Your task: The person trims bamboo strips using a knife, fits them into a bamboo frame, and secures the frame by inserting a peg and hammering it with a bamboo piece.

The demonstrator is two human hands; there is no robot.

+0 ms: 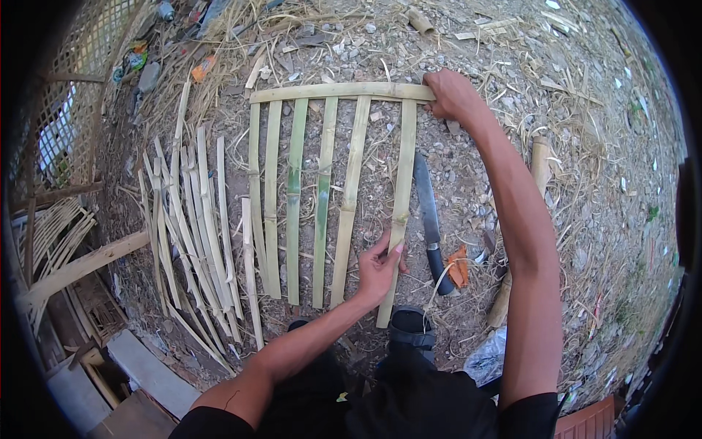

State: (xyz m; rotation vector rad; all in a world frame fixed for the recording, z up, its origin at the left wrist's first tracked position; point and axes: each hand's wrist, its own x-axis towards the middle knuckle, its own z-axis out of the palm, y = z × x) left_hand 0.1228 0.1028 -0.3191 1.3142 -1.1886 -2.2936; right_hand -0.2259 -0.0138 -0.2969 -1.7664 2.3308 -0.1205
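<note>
Gripping the right end of the pale bamboo crossbar [329, 91], the fingers of the right hand [447, 95] are closed at 1 o'clock from the middle of the view. The crossbar runs along 12 o'clock, with six slats reaching down from it over the littered ground [468, 157]. At 5 o'clock, the left hand [375, 276] has its fingers closed around the lower part of the rightmost slat [404, 183], thumb in front. The five other slats [293, 219] spread from there toward 9 o'clock, two with darker green patches. Farther out at 9 o'clock lies a bundle of loose strips [208, 219]. A dark-handled knife [427, 208] rests at 3 o'clock, an orange scrap [458, 267] at 4 o'clock.
</note>
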